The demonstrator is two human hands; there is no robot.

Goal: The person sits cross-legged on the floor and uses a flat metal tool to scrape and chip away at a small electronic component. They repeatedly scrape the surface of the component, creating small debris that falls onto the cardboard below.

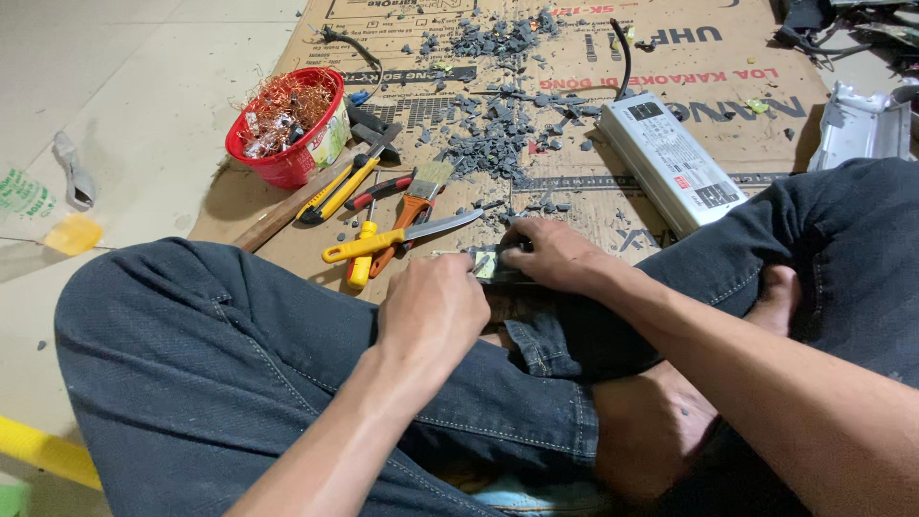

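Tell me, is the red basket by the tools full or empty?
Full. The red basket is heaped above its rim with tangled copper-coloured wire; it stands upright at the cardboard sheet's edge.

A red basket of tangled copper wire sits far left on the flattened cardboard. Grey fragments scatter beyond a paintbrush. A silver rectangular box lies right.

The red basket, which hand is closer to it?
Left. The left hand lies below and right of the red basket; the right hand is farther right.
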